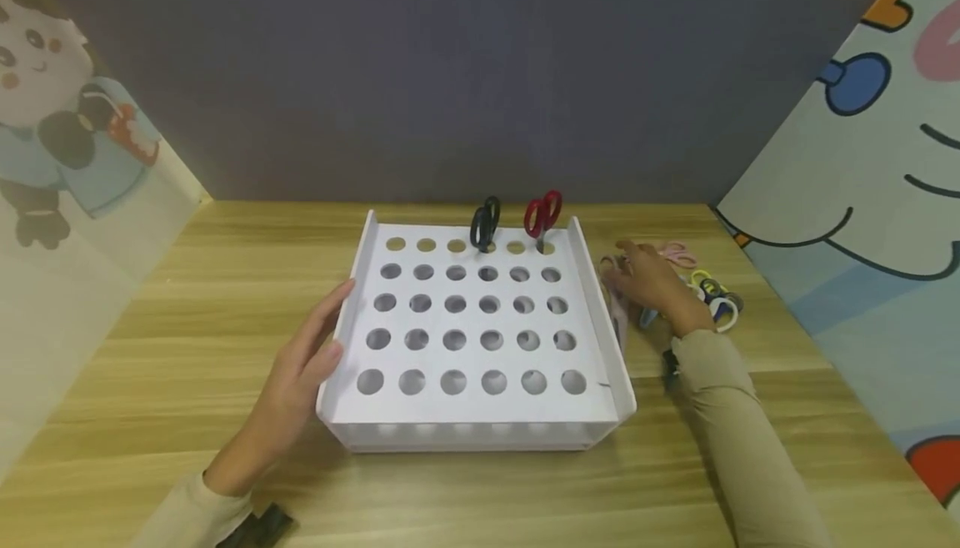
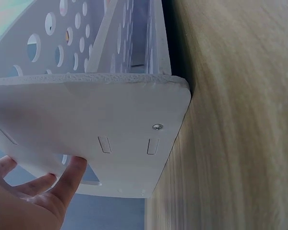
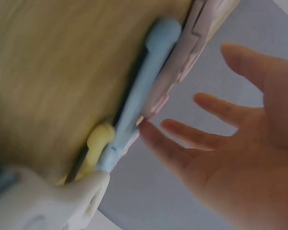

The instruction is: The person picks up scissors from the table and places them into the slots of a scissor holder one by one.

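Observation:
A white rack (image 1: 472, 322) with rows of round holes stands on the table. Black-handled scissors (image 1: 483, 224) and red-handled scissors (image 1: 543, 213) stick up from its back row. My left hand (image 1: 303, 364) rests against the rack's left side panel (image 2: 86, 124), fingers fairly straight at a cut-out there. To the right of the rack, my right hand (image 1: 651, 279) hovers over a loose group of scissors, its fingers spread and nothing between them. Beneath it lie a pale pink-grey pair (image 1: 618, 314) and a light blue piece (image 3: 151, 72), with one fingertip right at them.
Further right lie pink scissors (image 1: 678, 254), white-handled scissors (image 1: 724, 311) and others with yellow and dark handles. A grey panel (image 1: 465, 72) rises behind the wooden table (image 1: 225, 281). Cartoon-printed walls (image 1: 862, 156) flank both sides.

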A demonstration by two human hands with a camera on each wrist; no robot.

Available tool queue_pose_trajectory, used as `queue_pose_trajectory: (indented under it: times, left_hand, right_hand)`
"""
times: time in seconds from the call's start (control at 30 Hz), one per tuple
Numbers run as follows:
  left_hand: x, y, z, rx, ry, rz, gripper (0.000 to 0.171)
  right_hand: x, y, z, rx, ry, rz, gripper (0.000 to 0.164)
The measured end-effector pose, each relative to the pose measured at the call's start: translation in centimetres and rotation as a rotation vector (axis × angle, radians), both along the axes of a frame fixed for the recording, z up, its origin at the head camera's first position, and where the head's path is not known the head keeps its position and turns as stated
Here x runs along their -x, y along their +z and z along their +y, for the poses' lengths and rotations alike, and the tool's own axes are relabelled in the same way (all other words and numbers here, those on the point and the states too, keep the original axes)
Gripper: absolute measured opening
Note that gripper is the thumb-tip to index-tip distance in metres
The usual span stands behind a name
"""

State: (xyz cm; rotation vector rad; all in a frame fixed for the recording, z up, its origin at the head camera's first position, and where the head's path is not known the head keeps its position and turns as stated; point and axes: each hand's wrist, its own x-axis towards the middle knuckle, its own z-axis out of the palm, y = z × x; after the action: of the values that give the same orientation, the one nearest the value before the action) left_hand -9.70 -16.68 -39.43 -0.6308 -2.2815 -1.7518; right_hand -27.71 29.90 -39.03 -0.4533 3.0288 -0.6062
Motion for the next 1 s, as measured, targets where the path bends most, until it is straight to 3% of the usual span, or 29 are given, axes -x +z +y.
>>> queue_pose_trajectory:
  times: [0.2,0.5,0.6,0.83,1.0]
  left_hand:
    - [0.1,0.2,0.1,0.017,0.004,-0.006,0.058]
    - [-0.2,0.5,0.2,-0.008,0.026,0.018,0.058]
    - [-0.4,0.5,0.2,-0.047,0.002,-0.011,0.057]
    - [-0.6,0.6,0.1,-0.106,-0.058,-0.081,0.057]
    - [-0.7,0.8,0.0,-0.103,-0.07,-0.076,0.057]
  right_hand:
    - [-0.1,-0.8,0.4,-0.06,0.066,0.066,0.051]
    - [0.4,-1.1,0.0,-0.037,0.104,0.097,0.049]
    - [0.3,-1.0,-0.1,-0.042,0.099,0.084,0.051]
    - [-0.2,-0.4,-0.2,-0.077,0.048,-0.032,0.075]
    - [-0.6,0.0,-0.3,-0.083,0.107,-0.008,0.062]
